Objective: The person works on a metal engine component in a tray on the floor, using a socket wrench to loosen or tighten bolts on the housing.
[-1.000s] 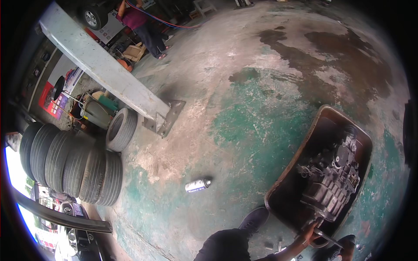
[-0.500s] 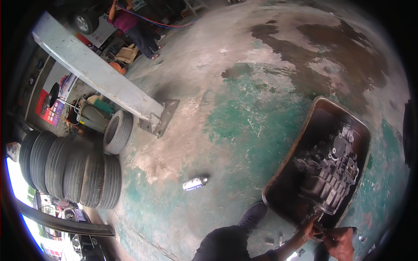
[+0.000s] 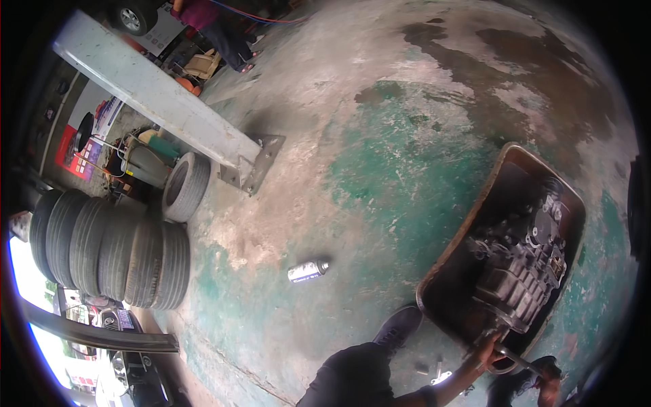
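Observation:
A dark, greasy metal gearbox-like assembly (image 3: 519,281) lies in a deep rusty-rimmed tray (image 3: 447,252) at the right. At the tray's near end, my left hand (image 3: 487,351) is closed beside the assembly's lower end; what its fingers grip is hidden. A slim bar-shaped metal tool (image 3: 521,361) slants from beside that hand to my right hand (image 3: 548,385), which is closed around its outer end. The tool's exact kind does not show. Part of the right hand is dark and blurred.
A spray can (image 3: 308,270) lies on the worn green floor. My shoe (image 3: 399,327) is close to the tray. Small metal pieces (image 3: 441,374) lie near my left forearm. Several tyres (image 3: 108,251) line the left, beside a grey post (image 3: 156,102). Another person (image 3: 224,37) stands far back.
My right hand has moved right and away from my left hand, exposing the bar between them. The left hand stays at the tray's near end. The whole view has shifted slightly.

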Available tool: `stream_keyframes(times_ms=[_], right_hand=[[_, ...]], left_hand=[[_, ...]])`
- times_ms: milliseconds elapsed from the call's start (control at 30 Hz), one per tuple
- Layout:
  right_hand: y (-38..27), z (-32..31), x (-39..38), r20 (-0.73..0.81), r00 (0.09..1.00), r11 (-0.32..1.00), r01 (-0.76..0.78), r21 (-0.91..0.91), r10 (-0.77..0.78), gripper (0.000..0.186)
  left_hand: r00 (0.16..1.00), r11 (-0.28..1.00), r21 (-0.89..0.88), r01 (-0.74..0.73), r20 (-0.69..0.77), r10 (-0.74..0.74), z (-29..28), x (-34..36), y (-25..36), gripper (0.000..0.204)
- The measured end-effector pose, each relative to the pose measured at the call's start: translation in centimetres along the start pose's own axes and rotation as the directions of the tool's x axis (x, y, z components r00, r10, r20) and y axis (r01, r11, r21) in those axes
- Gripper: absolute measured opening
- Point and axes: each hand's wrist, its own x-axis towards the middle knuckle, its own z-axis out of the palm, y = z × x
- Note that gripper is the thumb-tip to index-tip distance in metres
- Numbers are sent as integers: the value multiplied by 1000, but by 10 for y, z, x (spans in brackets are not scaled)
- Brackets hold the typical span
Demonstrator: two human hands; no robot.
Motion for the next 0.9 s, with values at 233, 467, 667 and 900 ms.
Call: stream_keyframes(times_ms=[233, 467, 667, 900], right_hand=[[48, -4, 11, -85, 996, 992, -13, 128, 24, 12], [40, 3, 25, -64, 997, 999, 43, 13, -42, 12], [-64, 16, 12, 208, 951, 802, 306, -513, -229, 14], [-165, 69, -9, 452, 862, 914, 351, -202, -231, 28]], left_hand=[[999, 999, -33, 29, 26, -29, -5, 10, -9, 38], [999, 999, 13, 38, -14, -38, -10, 17, -7, 41], [997, 998, 32, 61, 52, -63, -4, 8, 0, 40], [990, 994, 86, 62, 118, -72, -4, -5, 6, 39]])
